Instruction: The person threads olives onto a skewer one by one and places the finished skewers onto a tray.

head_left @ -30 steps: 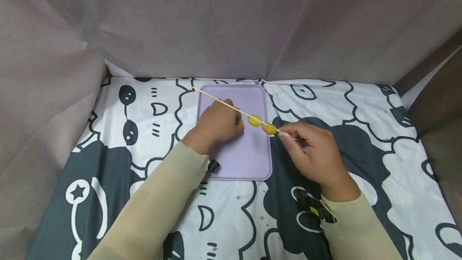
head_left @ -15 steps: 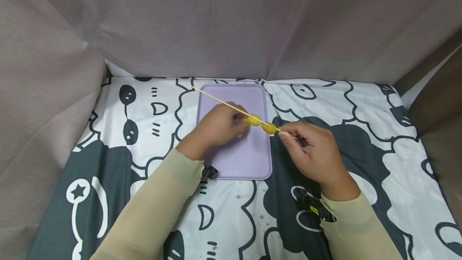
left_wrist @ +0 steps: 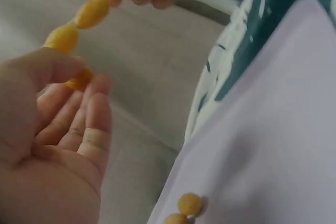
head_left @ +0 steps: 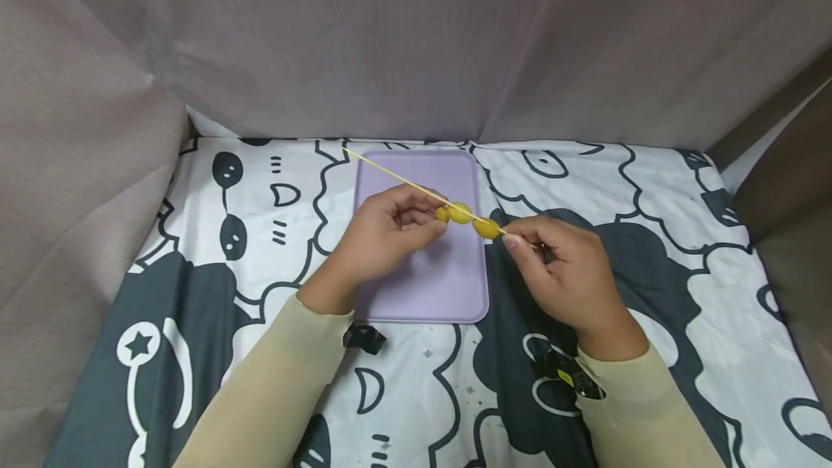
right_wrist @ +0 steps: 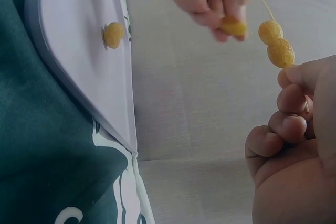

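Note:
In the head view my right hand pinches one end of a thin skewer, which slants up to the left above the tray. Two yellow oval fruits that look like kumquats sit on it near those fingers; the lower kumquat has pitted skin, and the other kumquat is just above it. My left hand pinches a third kumquat between thumb and fingers, off the skewer and beside its shaft. Below lies a lilac tray; the left wrist view shows a loose kumquat on it, with another touching it.
A black-and-white patterned cloth covers the table around the tray. Grey-brown fabric hangs behind it and at both sides. Dark wrist devices sit at both sleeves.
My left hand has turned and drawn back toward me from over the tray, bringing its kumquat close to the skewered ones. My right hand and the skewer have barely moved.

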Tool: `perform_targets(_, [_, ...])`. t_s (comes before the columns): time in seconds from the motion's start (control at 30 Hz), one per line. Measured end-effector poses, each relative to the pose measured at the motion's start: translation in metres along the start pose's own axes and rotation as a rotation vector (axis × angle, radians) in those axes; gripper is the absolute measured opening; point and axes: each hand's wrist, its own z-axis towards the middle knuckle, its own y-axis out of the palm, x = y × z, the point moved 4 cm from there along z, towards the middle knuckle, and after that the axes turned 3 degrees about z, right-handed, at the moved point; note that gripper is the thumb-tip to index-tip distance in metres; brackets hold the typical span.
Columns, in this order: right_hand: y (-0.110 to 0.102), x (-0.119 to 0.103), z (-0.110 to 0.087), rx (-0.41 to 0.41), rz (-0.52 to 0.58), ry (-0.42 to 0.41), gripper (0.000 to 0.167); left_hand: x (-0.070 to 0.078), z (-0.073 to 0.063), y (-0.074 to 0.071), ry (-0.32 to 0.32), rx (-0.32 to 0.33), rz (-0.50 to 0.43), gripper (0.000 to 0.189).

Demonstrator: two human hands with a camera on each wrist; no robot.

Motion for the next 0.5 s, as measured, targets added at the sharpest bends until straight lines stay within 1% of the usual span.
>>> perform_targets(0.1, [0.001,0.000,0.000,0.002,0.004,0.002,0.017,0.001,-0.004,-0.003,0.039,0.019,-0.166,0.030])
perform_targets(0.2, [0.001,0.001,-0.001,0.006,0.014,0.003,0.014,-0.001,-0.007,-0.004,0.052,0.021,-0.288,0.031])
perform_targets(0.37, [0.001,0.002,-0.001,0.014,0.028,0.005,0.013,-0.006,-0.010,-0.005,0.037,0.032,-0.492,0.028])
perform_targets(0.5, [0.002,0.004,-0.001,0.013,0.033,0.004,0.014,-0.011,-0.010,-0.010,0.033,0.083,-0.678,0.031])
